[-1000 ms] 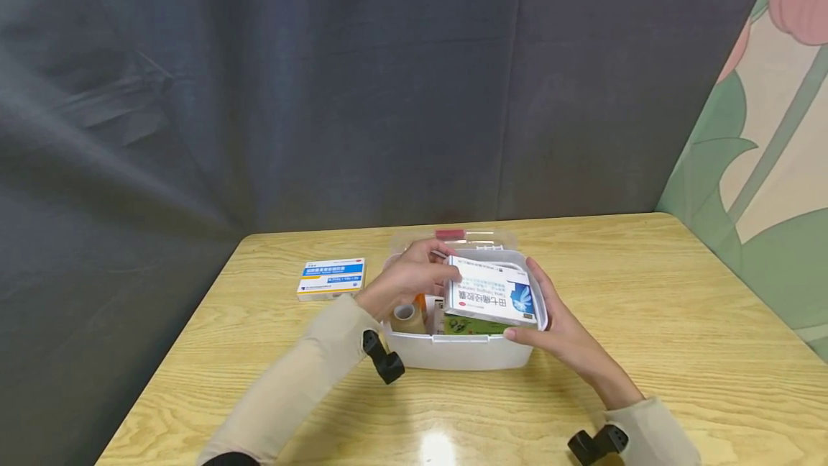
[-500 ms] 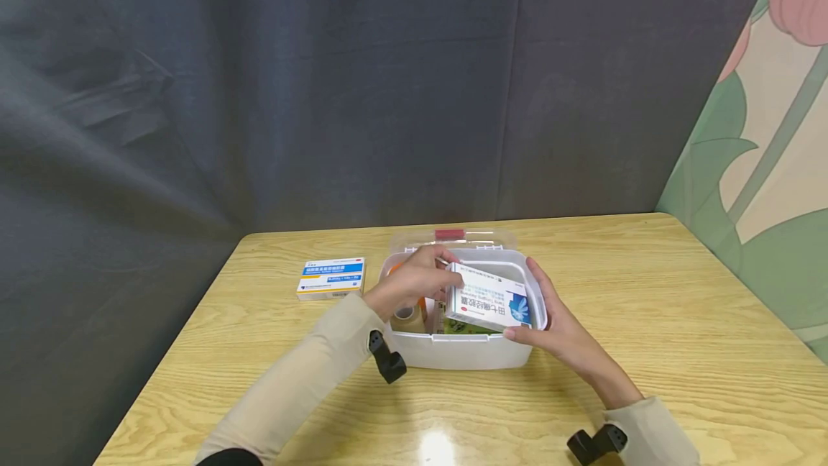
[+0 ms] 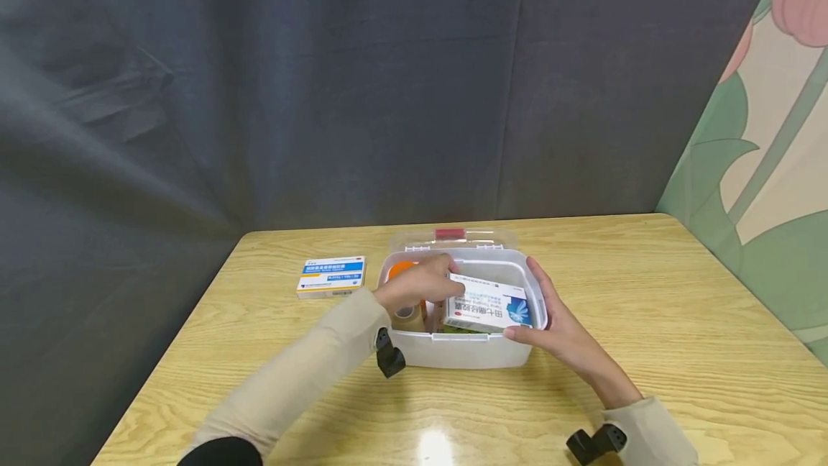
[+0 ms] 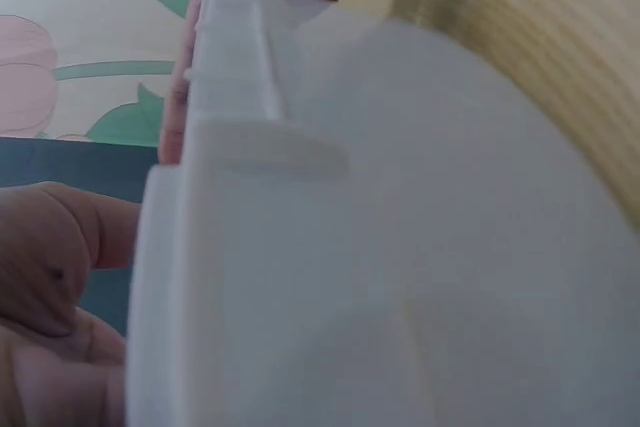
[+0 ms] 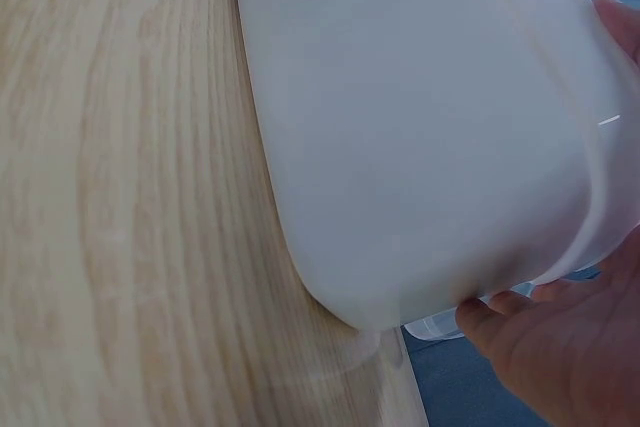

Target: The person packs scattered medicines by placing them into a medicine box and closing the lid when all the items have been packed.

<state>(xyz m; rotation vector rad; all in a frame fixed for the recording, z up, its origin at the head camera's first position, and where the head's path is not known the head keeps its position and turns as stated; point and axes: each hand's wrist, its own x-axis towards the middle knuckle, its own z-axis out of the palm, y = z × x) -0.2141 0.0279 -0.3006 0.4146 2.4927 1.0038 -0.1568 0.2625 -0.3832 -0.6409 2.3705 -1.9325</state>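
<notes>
In the head view, a white medicine box with a blue picture lies low inside an open white plastic storage box. My left hand reaches over the storage box's left half and pinches the medicine box by its left end. The tips of its other fingers are hidden. My right hand holds the storage box at its right front corner, thumb on the rim and fingers along the side. In the right wrist view, fingertips press on its wall.
A tape roll and an orange-topped item occupy the storage box's left part. Its clear lid hangs back behind it. Left on the wooden table lies a blue-and-white medicine box. A dark curtain stands behind.
My left hand has lowered the white medicine box into the storage box, and it now lies flatter over the green item beneath. The right hand keeps its place.
</notes>
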